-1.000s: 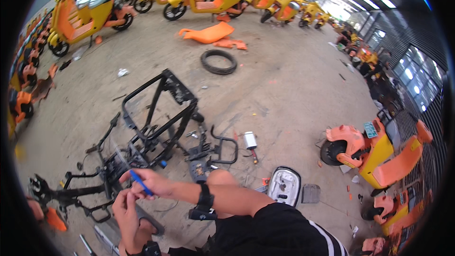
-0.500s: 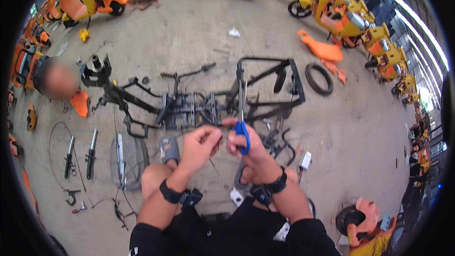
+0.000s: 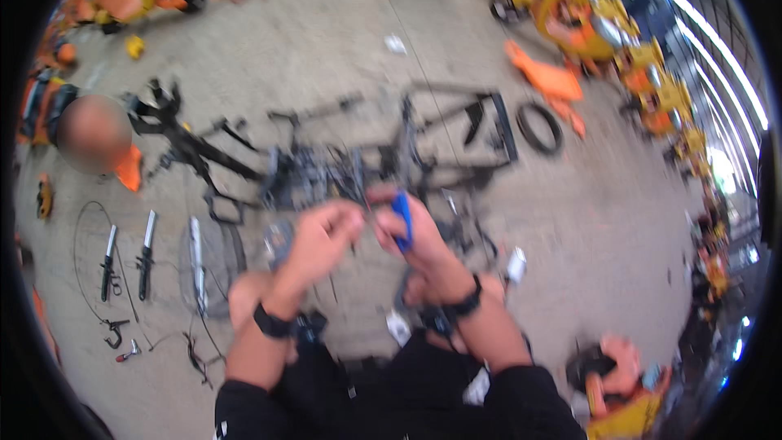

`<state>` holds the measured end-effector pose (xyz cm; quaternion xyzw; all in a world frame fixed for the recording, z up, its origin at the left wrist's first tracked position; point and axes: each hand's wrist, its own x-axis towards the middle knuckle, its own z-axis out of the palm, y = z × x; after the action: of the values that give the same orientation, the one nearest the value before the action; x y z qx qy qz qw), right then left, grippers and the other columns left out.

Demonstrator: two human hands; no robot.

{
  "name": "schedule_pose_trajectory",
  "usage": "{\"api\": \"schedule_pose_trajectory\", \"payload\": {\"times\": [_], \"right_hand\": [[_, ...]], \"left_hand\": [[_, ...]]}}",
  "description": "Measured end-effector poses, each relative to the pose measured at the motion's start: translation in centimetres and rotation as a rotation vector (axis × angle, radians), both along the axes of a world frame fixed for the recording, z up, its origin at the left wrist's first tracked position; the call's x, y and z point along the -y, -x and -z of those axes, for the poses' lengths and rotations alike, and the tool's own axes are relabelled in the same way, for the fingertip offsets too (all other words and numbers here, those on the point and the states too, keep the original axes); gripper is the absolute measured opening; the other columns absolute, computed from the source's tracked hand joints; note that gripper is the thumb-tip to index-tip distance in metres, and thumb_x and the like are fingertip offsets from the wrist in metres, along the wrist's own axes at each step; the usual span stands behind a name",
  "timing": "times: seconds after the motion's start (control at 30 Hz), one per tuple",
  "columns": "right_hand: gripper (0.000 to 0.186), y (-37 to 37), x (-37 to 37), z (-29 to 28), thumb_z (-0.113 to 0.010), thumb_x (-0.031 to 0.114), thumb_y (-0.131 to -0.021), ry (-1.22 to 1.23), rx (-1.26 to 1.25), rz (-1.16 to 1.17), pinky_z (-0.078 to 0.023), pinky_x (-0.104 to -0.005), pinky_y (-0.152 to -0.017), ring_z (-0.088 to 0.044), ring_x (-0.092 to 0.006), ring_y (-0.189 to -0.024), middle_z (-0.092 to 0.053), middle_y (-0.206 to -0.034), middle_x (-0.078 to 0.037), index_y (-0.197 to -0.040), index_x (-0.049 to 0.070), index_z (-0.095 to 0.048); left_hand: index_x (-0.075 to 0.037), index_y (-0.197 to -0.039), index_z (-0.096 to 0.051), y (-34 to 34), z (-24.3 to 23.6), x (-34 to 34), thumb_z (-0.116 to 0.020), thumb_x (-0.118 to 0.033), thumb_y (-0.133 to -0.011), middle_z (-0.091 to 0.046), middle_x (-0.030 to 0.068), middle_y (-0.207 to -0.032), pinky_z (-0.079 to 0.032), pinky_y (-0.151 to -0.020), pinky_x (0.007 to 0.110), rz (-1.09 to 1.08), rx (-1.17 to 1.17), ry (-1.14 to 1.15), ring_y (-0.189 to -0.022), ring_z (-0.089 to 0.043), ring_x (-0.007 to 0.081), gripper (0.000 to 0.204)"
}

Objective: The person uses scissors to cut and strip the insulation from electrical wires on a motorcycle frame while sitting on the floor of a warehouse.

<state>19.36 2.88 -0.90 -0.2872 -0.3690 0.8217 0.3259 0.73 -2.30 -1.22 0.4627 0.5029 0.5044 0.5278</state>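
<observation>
head view: blurred, cam swung since 0.5 s ago
R hand (image 3: 415,232): still gripping blue tool (image 3: 402,220)
L hand (image 3: 322,236): fingers pinched narrow, contents can't tell
frame (image 3: 456,126): 12 o'clock, unmoved

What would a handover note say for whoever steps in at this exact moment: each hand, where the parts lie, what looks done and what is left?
Right hand: closed on a blue-handled tool, held in front of the chest.
Left hand: fingers pinched together right next to the tool's tip; the picture is too blurred to tell what they pinch.
Black stripped frame lies on the concrete floor just beyond the hands, with a loose tyre to its right.
Long black-handled parts are laid out in a row to the left.
Done: the frame is stripped bare.
Left: the small work between the two hands looks unfinished.
</observation>
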Motion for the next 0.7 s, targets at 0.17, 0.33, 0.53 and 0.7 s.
{"api": "schedule_pose_trajectory", "payload": {"times": [0.17,0.33,0.53,0.7], "right_hand": [[0.034,1.1,-2.4,-0.9,-0.065,0.014,-0.088,0.058,-0.139,-0.093,-0.039,-0.0204,-0.04,-0.053,-0.0111,-0.045,-0.063,-0.074,-0.01,-0.118,0.004,-0.052],[0.033,0.9,-2.6,-1.4,-0.067,0.018,-0.089,-0.127,0.022,-0.101,-0.041,-0.0214,-0.04,-0.053,-0.0105,-0.044,-0.063,-0.07,-0.009,-0.114,0.004,-0.052],[0.036,0.9,-2.7,0.7,-0.071,0.025,-0.087,-0.298,0.06,0.088,-0.039,-0.022,-0.041,-0.051,-0.0088,-0.048,-0.056,-0.065,-0.002,-0.113,0.005,-0.054],[0.039,1.8,-2.2,-0.8,-0.069,0.023,-0.088,-0.219,-0.041,0.011,-0.039,-0.0208,-0.041,-0.053,-0.0084,-0.051,-0.057,-0.069,-0.003,-0.117,0.003,-0.051]], "left_hand": [[0.001,-0.099,-0.064,-1.1,-0.6,-2.0,-0.059,-0.009,-0.095,-0.063,0.0001,-0.073,-0.041,-0.053,0.02,-0.04,0.126,-0.082,-0.06,-0.052,0.0037,0.012],[0.003,-0.103,-0.065,-1.7,-0.2,-1.5,-0.058,-0.007,-0.095,-0.065,0.0021,-0.078,-0.045,-0.057,0.02,-0.131,-0.051,-0.101,-0.065,-0.058,0.0056,0.014],[0.006,-0.1,-0.066,-2.7,0.5,-3.1,-0.06,-0.01,-0.094,-0.065,0.0043,-0.081,-0.049,-0.062,0.022,-0.134,-0.118,-0.12,-0.071,-0.06,0.0075,0.018],[0.002,-0.098,-0.064,-1.9,0.6,-2.7,-0.055,-0.011,-0.096,-0.057,-0.0006,-0.065,-0.028,-0.04,0.019,-0.15,0.144,-0.121,-0.046,-0.043,0.0026,0.016]]}}
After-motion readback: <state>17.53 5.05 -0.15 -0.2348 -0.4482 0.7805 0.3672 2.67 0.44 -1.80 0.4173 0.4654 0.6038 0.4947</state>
